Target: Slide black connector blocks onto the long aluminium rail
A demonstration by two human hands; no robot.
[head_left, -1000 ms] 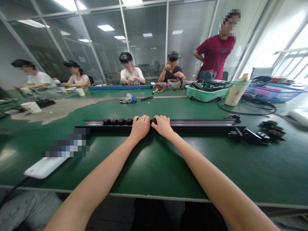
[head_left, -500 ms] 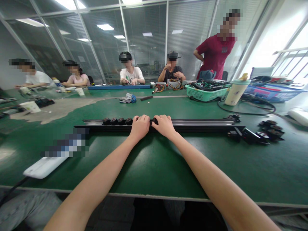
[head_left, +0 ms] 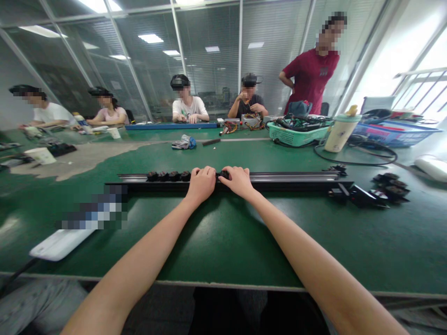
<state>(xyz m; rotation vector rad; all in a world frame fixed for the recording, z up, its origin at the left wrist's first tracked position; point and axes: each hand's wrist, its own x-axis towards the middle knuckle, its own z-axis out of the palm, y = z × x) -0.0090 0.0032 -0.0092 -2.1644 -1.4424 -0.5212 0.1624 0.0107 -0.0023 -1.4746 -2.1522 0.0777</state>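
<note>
A long black and silver rail (head_left: 289,179) lies across the green table (head_left: 223,242) in front of me. Several black socket modules (head_left: 169,176) sit in a row in its left half. My left hand (head_left: 201,183) rests on the rail just right of that row, fingers curled over it. My right hand (head_left: 238,180) sits beside it, fingers curled, pressing on a black module (head_left: 224,174) that shows between the two hands. What lies under the left hand's fingers is hidden.
Loose black modules (head_left: 379,191) lie at the rail's right end. A white flat device (head_left: 57,244) lies near the front left edge. Farther back are a green basket (head_left: 298,132), a beige cup (head_left: 340,132), a black cable loop and several people seated or standing across the table.
Both hands stay on the rail in the same spot. The view has shifted slightly; the seated person at the back centre has raised a hand to the face.
</note>
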